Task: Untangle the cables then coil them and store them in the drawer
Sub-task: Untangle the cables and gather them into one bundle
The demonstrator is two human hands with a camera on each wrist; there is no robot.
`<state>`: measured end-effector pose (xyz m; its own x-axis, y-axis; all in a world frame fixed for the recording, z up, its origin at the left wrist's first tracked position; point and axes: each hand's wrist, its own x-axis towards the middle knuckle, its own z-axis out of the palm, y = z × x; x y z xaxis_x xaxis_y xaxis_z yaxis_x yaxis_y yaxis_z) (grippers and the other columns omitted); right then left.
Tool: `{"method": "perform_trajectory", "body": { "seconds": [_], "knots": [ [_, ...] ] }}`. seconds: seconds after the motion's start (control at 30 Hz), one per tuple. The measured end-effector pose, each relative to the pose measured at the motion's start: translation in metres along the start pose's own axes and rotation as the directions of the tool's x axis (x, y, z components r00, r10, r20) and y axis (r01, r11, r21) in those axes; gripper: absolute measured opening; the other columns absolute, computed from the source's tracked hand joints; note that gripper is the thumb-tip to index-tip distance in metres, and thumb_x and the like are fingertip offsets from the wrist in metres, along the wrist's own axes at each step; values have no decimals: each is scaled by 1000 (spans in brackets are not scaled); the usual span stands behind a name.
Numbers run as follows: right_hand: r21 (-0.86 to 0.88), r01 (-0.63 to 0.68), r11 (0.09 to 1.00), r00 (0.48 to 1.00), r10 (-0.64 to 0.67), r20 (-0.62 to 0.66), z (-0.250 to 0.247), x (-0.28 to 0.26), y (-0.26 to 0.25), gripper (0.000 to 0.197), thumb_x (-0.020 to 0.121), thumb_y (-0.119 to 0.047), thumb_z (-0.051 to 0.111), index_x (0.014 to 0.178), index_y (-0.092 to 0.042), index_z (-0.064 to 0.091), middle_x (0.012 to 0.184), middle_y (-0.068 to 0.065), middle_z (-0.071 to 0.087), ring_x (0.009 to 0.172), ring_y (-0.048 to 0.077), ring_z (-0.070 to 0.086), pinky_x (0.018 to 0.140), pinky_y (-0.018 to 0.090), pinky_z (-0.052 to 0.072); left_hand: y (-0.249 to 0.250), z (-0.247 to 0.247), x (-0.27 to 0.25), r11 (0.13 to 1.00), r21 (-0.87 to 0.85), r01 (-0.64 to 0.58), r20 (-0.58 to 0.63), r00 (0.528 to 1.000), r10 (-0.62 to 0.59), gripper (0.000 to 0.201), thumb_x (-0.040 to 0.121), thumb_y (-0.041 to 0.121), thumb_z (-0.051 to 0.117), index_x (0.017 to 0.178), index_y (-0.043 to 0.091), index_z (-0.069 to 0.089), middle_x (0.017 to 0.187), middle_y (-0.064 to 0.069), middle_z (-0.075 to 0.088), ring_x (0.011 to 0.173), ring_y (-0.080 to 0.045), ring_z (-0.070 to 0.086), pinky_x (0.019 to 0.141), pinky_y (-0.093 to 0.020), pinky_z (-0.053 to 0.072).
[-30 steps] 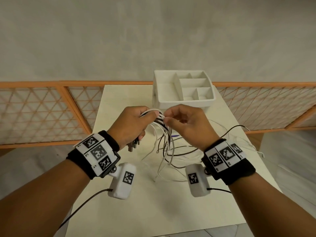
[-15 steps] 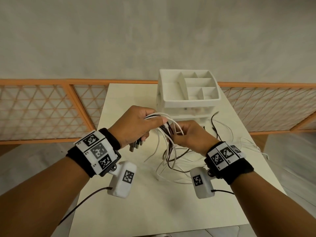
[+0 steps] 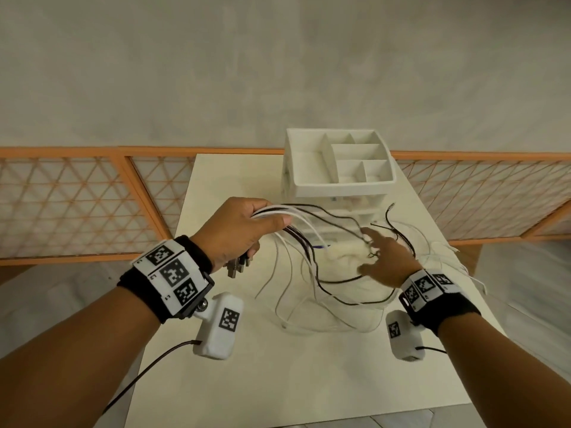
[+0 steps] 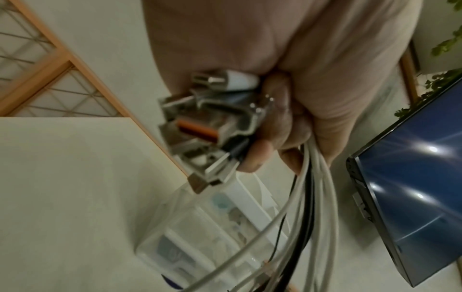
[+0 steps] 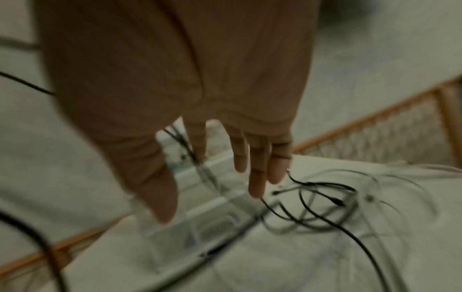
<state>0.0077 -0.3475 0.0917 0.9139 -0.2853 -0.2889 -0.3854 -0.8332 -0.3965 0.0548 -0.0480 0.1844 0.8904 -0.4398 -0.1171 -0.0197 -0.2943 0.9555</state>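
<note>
My left hand [image 3: 247,230] is raised above the table and grips a bundle of white and black cables [image 3: 296,239] near their ends. Several metal plugs [image 4: 207,120] stick out below its fist [image 4: 275,59]. The cables trail down in loose loops [image 3: 324,288] onto the table. My right hand [image 3: 381,257] hovers over the tangle with its fingers [image 5: 257,171] spread and straight, holding nothing. Thin black cable ends [image 5: 322,191] lie just beyond its fingertips. The white drawer unit [image 3: 340,183] stands right behind the tangle.
The drawer unit carries an open compartment tray on top [image 3: 312,162]. The cream table [image 3: 278,366] ends near me and at the right. An orange lattice fence [image 3: 77,205] runs behind. A dark screen [image 4: 412,177] shows in the left wrist view.
My right hand has let go of the cables and moved right and down, opening its fingers. The left hand has stayed raised, holding the bundle. The cable loops have spread across the table.
</note>
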Motion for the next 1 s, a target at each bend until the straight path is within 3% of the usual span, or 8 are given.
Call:
{"method": "perform_trajectory", "body": {
  "seconds": [0.07,0.17,0.33,0.57,0.7,0.8,0.9,1.0],
  "knots": [
    [24,115,993,988,-117,98,-8,-12,-22,89,77,-23,79,151,-39,31,135,7,45,112,25,57,89,28,47,-2,4,1,1000,15,16,12,1000,-16,13,91,30,71,81,22,73,45,12,48,43,-18,42,54,-31,37],
    [417,349,839,933,-355,-67,-28,-37,-68,72,79,-16,81,141,-36,50,135,-4,54,114,12,57,85,20,46,0,8,2,1000,26,10,45,999,-11,10,90,31,72,86,23,75,53,10,54,42,-17,42,52,-29,39],
    [660,401,635,867,-497,-49,-43,-52,-107,16,82,-1,77,97,-5,73,88,18,70,77,25,67,78,43,54,5,12,2,995,94,-42,131,991,30,14,88,30,74,90,17,75,61,-8,52,42,-16,44,45,-26,38],
    [540,447,713,875,-474,-99,-41,-49,-102,12,78,4,74,78,-6,66,63,3,60,56,12,51,54,23,43,13,13,-4,987,158,-18,172,985,-10,17,89,41,69,82,27,74,41,8,42,38,-12,42,36,-20,37],
    [265,390,882,921,-372,-119,-28,-29,-78,20,77,-6,70,63,-15,57,56,1,54,51,11,46,54,24,41,19,10,-5,999,25,-29,92,995,26,37,88,53,60,85,21,78,50,-7,37,38,-15,41,48,-25,38],
    [37,144,989,986,-140,-95,-6,-3,-22,31,85,-16,63,55,-16,54,58,3,57,58,17,54,55,27,39,33,-6,-6,993,-118,-25,-27,999,22,32,96,42,58,85,16,74,45,-1,34,40,-18,34,42,-22,38],
    [-12,-148,989,986,146,-80,8,3,31,20,92,-17,57,88,-14,77,97,16,74,97,36,66,81,34,51,47,-21,-5,984,-168,-64,-120,992,44,31,97,38,59,74,20,69,44,7,24,46,-19,26,42,-24,38],
    [51,-261,964,939,266,-219,6,1,43,22,96,-19,54,106,-14,73,114,18,71,108,41,61,92,40,51,41,-21,1,995,-87,-57,-163,986,42,42,99,42,56,74,9,61,42,11,25,38,-13,26,49,-28,37]
  ]
}}
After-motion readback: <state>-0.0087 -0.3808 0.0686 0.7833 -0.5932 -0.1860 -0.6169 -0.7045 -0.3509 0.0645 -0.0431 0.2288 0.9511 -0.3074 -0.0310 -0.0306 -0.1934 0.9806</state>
